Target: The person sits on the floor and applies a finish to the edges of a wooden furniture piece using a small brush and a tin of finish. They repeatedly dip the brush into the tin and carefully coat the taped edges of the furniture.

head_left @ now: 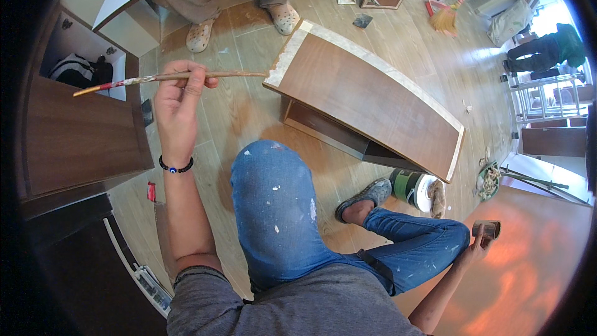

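In my raised left hand [180, 96] is a thin paintbrush [155, 78], pinched between thumb and fingers. One end of the brush is red, white and yellow. Its other, brown end reaches to the near-left corner of a brown wooden cabinet [367, 96], where I cannot tell touch from a small gap. Pale tape-like strips [392, 71] run along the panel's edges. Out to the right, my right hand [477, 249] grips a small brown-stained cup [488, 229] beside my bent knee. My fingers there are partly hidden by the cup.
A green and white paint bucket [410, 188] with a brown rag-like thing [437, 199] stands by my foot. Opposite me is a person in speckled clogs [285, 18]. Brown cabinets [81, 143] line the left. A broom [444, 22], another person [544, 53] and a metal ladder [550, 99] are farther right.
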Action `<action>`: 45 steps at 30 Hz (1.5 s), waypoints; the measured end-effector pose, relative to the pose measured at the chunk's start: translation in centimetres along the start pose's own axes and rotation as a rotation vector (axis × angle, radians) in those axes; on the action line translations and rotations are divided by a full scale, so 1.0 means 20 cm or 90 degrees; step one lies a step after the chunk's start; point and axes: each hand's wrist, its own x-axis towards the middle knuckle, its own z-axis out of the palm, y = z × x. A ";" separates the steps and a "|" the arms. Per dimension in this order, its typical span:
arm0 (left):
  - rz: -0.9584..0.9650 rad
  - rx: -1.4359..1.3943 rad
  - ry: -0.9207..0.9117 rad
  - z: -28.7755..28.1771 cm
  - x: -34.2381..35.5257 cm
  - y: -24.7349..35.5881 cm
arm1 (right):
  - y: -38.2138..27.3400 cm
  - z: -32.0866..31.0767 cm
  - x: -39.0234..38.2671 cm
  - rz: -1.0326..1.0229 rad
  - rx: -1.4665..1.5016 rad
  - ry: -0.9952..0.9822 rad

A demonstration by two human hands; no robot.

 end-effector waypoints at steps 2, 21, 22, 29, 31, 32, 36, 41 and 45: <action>0.000 0.025 0.001 0.01 0.00 0.01 | 0.00 0.01 -0.01 -0.005 0.013 0.006; 0.059 0.131 -0.066 0.03 -0.11 0.08 | -0.01 0.01 -0.01 -0.010 0.019 0.004; 0.056 0.126 -0.054 0.03 -0.11 0.07 | 0.01 0.00 -0.01 -0.005 0.017 0.008; 0.054 0.067 -0.014 -0.02 0.03 0.04 | 0.03 -0.01 0.02 -0.025 -0.009 -0.008; 0.041 0.053 -0.033 -0.05 0.09 0.01 | 0.05 -0.02 0.02 -0.016 -0.001 -0.006; 0.035 0.047 -0.038 -0.05 0.12 0.01 | 0.03 -0.01 0.01 -0.010 0.003 -0.004; 0.061 0.009 -0.064 -0.07 0.18 0.05 | -0.02 0.02 -0.01 0.000 -0.019 0.013; 0.078 0.067 -0.219 -0.03 0.31 0.17 | -0.05 0.04 -0.02 0.000 0.004 -0.002; 0.040 0.053 -0.346 -0.03 0.44 0.13 | -0.01 0.02 0.01 0.003 -0.001 0.000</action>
